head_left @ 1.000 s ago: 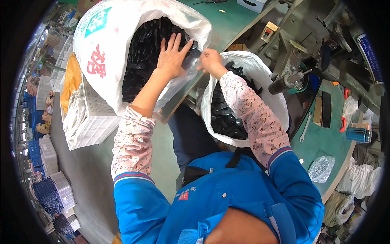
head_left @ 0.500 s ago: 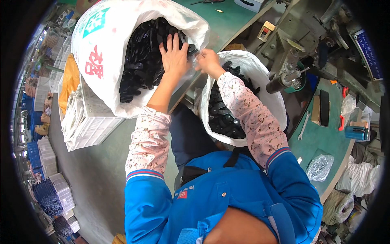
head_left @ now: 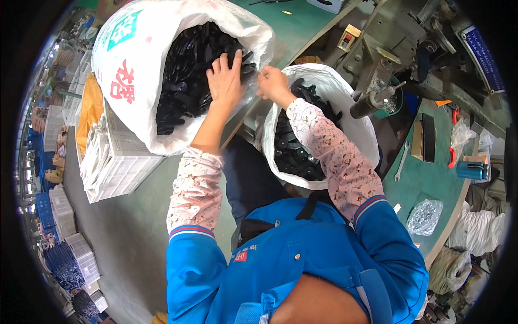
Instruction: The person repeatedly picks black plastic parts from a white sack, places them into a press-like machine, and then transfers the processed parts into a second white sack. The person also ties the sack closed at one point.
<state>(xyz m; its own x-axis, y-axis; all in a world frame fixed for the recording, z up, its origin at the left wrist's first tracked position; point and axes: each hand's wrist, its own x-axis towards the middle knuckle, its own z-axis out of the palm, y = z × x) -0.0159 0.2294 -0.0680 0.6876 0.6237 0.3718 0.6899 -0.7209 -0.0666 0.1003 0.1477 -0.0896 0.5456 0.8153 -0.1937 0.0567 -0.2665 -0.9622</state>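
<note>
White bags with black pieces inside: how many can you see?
2. The big bag has the left hand over its opening; the smaller bag is to its right, with the right forearm across it. More could be hidden.

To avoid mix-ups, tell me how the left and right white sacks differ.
The left sack bears coloured print and looks larger; the right sack shows none and looks smaller. The left sack looks tipped; the right sack opens upward. Both are white, holding black parts.

White sack (head_left: 141, 62) on green table (head_left: 303, 20)
</note>
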